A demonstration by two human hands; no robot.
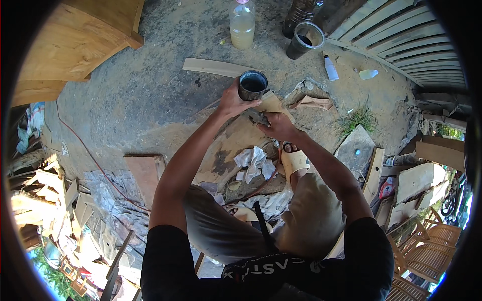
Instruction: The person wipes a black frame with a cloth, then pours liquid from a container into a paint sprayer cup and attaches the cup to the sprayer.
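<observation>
My left hand (235, 104) is wrapped round a dark round cup (252, 86), its mouth turned up and its inside bluish black. Just to the right and nearer to me, my right hand (281, 126) is closed, with a small dark piece at its fingertips that I cannot make out. Beyond the cup, a long thin wooden strip (216, 67) lies on the ground. Under my hands is a brown flat sheet (221, 150) with dark stains. Crumpled white cloth or paper (255, 163) lies between my hands and my legs.
At the far side stand a bottle of yellowish liquid (242, 27), a dark bottle (297, 20) and a clear plastic cup of dark liquid (305, 41). A small white bottle (330, 68) lies near a slatted panel (401, 40). Wooden furniture (85, 45) stands far left; a red cord (90, 143) crosses the floor.
</observation>
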